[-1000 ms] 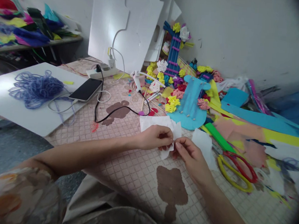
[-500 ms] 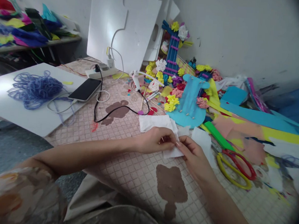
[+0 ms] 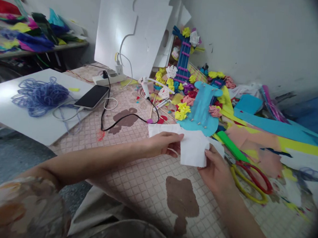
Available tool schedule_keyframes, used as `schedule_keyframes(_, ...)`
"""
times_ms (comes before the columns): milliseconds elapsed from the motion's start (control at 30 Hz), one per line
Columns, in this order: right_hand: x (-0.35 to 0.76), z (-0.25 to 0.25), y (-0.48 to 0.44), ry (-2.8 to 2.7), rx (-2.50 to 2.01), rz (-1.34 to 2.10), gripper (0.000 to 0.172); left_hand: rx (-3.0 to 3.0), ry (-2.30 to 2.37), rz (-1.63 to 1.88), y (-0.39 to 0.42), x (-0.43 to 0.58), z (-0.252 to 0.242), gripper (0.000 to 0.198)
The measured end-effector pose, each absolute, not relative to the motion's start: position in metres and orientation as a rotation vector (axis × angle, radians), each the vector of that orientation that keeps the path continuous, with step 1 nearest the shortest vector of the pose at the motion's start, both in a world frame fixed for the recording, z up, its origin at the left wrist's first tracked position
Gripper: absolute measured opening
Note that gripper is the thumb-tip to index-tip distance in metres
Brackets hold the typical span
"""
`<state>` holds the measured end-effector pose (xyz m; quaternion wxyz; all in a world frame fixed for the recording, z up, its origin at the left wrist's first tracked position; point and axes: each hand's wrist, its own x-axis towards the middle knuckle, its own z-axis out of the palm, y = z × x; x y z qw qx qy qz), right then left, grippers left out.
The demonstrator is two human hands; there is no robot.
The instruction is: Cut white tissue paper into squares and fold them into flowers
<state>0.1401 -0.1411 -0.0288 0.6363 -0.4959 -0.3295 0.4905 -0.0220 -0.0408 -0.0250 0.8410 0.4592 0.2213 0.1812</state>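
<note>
A white paper piece (image 3: 194, 149) is spread between my two hands above the table. My left hand (image 3: 166, 145) is at its left edge, thumb and fingers closed on it. On the right edge my right hand (image 3: 214, 166) pinches the same piece, thumb in front. More white paper (image 3: 158, 128) lies on the table behind my left hand, and another white sheet (image 3: 217, 146) shows behind my right hand. Just beyond the paper stands a light blue guitar-shaped cutout (image 3: 203, 111) with strings and paper flowers.
Scissors (image 3: 252, 181) with red and yellow handles lie right of my right hand, near a green strip (image 3: 233, 146). Further back are a white glue gun (image 3: 144, 86) with a black cord, a phone (image 3: 92, 96) and blue yarn (image 3: 42, 96) on a white board (image 3: 38, 127).
My hands have moved apart from their touching position, and the white paper between them is now opened out flat. The camera view has shifted slightly.
</note>
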Motion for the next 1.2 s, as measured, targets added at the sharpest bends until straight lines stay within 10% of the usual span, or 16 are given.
schedule_keyframes(300,0.139,-0.034,-0.147,-1.003,-1.439,0.633,0.014,1.284,0.522,0.557,-0.04,-0.024,-0.029,0.031)
schedule_keyframes(1200,0.122,-0.023,-0.154,-1.254,-1.382,0.962,0.01,1.416,0.312,0.542,-0.05,-0.026,-0.024,0.025)
